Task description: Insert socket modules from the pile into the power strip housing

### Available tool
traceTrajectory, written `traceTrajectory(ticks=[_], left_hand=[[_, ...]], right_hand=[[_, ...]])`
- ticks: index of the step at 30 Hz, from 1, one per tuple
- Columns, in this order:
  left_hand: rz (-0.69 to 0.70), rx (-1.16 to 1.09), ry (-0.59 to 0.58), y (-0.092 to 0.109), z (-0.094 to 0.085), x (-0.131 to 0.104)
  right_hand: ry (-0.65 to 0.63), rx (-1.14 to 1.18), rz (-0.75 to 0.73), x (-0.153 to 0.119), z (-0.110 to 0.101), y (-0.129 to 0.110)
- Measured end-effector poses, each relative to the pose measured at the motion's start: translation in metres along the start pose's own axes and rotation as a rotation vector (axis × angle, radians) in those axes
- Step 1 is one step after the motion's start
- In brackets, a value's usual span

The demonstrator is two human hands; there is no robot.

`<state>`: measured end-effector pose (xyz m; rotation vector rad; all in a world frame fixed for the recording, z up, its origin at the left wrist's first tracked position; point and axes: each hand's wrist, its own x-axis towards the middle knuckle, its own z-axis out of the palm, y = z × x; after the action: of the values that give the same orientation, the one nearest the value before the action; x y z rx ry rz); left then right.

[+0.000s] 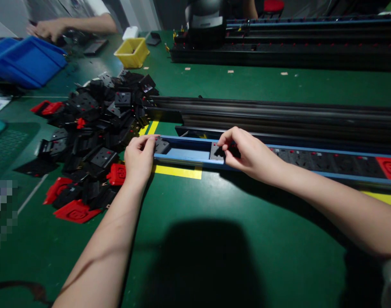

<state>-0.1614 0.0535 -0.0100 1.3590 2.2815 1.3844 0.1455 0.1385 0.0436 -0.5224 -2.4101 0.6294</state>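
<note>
left hand (pixel 140 156), centre-left: nearly closed, pinching black socket module (pixel 161 146) | right hand (pixel 248 153), centre-right: half-curled at grey socket module (pixel 216 152), hold unclear

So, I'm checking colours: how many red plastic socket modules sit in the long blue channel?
1: the red module at the picture's right edge. The right hand or frame edge may hide others.

Grn tbl (pixel 198 199) w/ sockets (pixel 89 141), rails (pixel 189 154)
</note>
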Motion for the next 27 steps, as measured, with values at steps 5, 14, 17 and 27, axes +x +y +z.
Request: traceTrajectory(ticks=[5, 14, 17, 27], left_hand=[[-0.007, -0.126, -0.028, 0.0017, 0.0022, 0.0018], [0.002, -0.264, -0.097, 0.001, 0.0036, 0.0026], [0.0, -0.289, -0.016, -0.0021, 0.0033, 0.0037], [-0.133, -0.454, 0.047, 0.0045, 0.0072, 0.0076]], right_hand=[[-0.038, 0.085, 0.015, 0.0006, -0.0004, -0.0003], [-0.024, -0.007, -0.011, -0.0004, 0.0011, -0.0003], [-0.037, -0.032, -0.007, -0.0004, 0.0023, 0.0], [-0.062, -0.103, -0.027, 0.0006, 0.0017, 0.0006]])
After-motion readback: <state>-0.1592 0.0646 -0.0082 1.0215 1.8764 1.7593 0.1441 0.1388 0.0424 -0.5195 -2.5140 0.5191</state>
